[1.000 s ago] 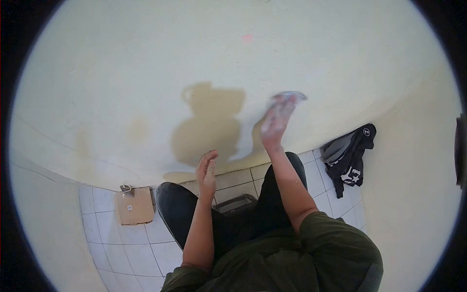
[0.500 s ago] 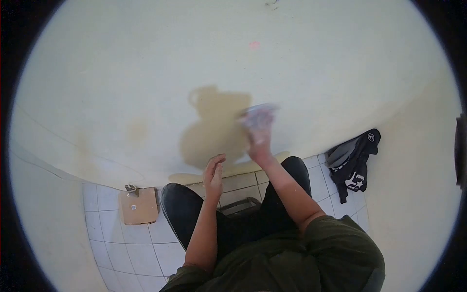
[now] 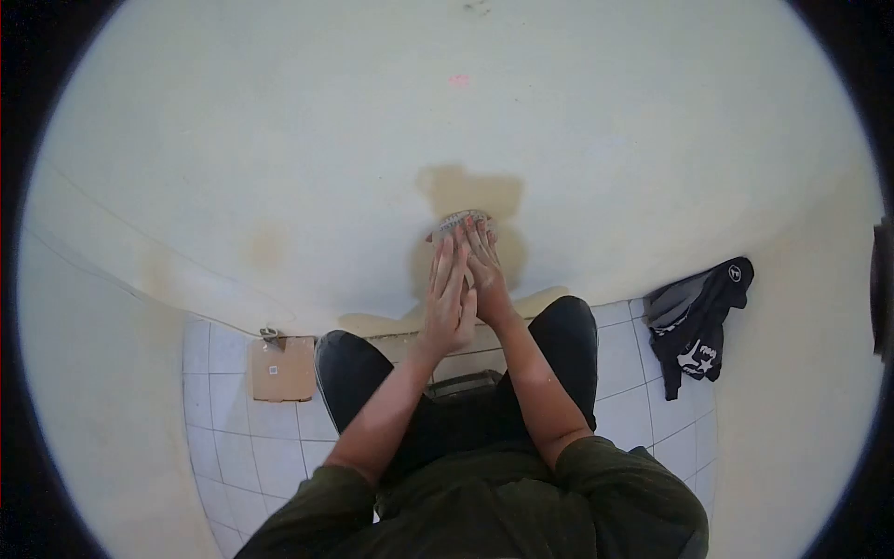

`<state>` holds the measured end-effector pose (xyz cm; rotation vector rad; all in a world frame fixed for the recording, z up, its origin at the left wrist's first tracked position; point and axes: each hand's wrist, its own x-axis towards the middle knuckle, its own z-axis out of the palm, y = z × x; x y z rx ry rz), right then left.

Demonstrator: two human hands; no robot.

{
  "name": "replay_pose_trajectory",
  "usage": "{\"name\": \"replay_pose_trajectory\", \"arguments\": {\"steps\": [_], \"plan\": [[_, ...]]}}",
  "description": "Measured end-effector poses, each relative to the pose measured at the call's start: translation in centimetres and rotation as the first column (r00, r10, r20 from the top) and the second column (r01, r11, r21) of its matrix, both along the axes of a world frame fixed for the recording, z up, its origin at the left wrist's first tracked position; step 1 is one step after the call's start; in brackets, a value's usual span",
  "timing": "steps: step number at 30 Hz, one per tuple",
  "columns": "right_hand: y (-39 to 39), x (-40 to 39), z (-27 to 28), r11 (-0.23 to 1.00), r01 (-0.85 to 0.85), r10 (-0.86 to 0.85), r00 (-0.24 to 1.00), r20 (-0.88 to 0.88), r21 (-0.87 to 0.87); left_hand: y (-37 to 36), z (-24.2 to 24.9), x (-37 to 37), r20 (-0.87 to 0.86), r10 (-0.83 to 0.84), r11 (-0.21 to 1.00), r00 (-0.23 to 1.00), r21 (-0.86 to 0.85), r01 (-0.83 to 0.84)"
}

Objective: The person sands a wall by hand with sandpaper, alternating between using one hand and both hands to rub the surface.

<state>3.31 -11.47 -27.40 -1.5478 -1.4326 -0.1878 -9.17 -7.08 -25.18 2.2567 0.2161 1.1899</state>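
Observation:
Against the pale wall (image 3: 326, 168), a crumpled, patterned cloth (image 3: 456, 221) is pressed under the fingers of both my hands. My right hand (image 3: 486, 270) lies over it with its fingers stretched out and spread. Beside and partly over it is my left hand (image 3: 452, 293), its fingers straight and reaching to the cloth's lower edge. Shadows fall on the wall around both hands. The cloth's underside is hidden.
On the tiled floor (image 3: 270, 466) at the left lies a cardboard box (image 3: 284, 373) with a small object at its top edge. A dark printed garment (image 3: 689, 326) lies at the right by the wall. A dark object (image 3: 463, 383) is between my knees.
My right hand has moved left with the cloth. My left hand has come up from near my knee to join it at the wall. The view has shifted slightly.

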Motion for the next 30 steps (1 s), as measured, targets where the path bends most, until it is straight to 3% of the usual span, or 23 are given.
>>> {"name": "replay_pose_trajectory", "arguments": {"steps": [4, 7, 10, 12, 19, 22, 24, 26, 28, 30], "plan": [[-0.7, 0.7, -1.0, 0.996, -0.021, 0.027, 0.998, -0.061, 0.089, 3.2, -1.4, 3.0, -0.108, -0.034, 0.997, 0.994, 0.060, 0.041], [-1.4, 0.8, -1.4, 0.993, -0.017, 0.033, 0.990, -0.136, 0.119, 5.3, -5.1, 4.3, -0.305, 0.134, 0.961, 0.943, 0.273, -0.048], [-2.2, 1.8, -1.4, 0.980, 0.001, 0.037, 0.982, -0.187, 0.200, 4.4, -6.3, 5.9, -0.318, 0.313, 0.928, 0.895, 0.304, -0.217], [-2.6, 2.8, -1.7, 0.940, 0.058, -0.014, 0.991, -0.131, 0.337, 3.2, -6.2, 7.4, -0.284, 0.436, 0.882, 0.854, 0.322, -0.343], [-4.3, 5.0, -1.7, 0.872, 0.276, -0.064, 0.883, -0.465, 0.404, -2.5, -2.7, 12.1, -0.227, 0.690, 0.724, 0.688, 0.221, -0.653], [-5.2, 6.0, -2.6, 0.862, 0.346, -0.103, 0.836, -0.538, 0.372, -2.8, -1.9, 13.5, -0.072, 0.631, 0.776, 0.773, 0.032, -0.630], [-5.7, 6.7, -2.9, 0.852, 0.377, -0.162, 0.850, -0.501, 0.364, -3.0, -1.6, 14.5, -0.060, 0.672, 0.741, 0.738, 0.052, -0.670], [-6.5, 6.7, -2.9, 0.865, 0.401, -0.167, 0.798, -0.580, 0.303, -2.5, -1.9, 15.0, -0.007, 0.700, 0.712, 0.714, 0.097, -0.696], [-7.0, 6.6, -3.2, 0.868, 0.414, -0.174, 0.772, -0.611, 0.275, -0.6, -4.6, 15.2, 0.085, 0.707, 0.685, 0.702, 0.163, -0.710], [-7.1, 7.3, -4.2, 0.858, 0.424, -0.187, 0.782, -0.594, 0.289, 1.5, -7.1, 14.1, 0.049, 0.732, 0.629, 0.679, 0.334, -0.702]]}}
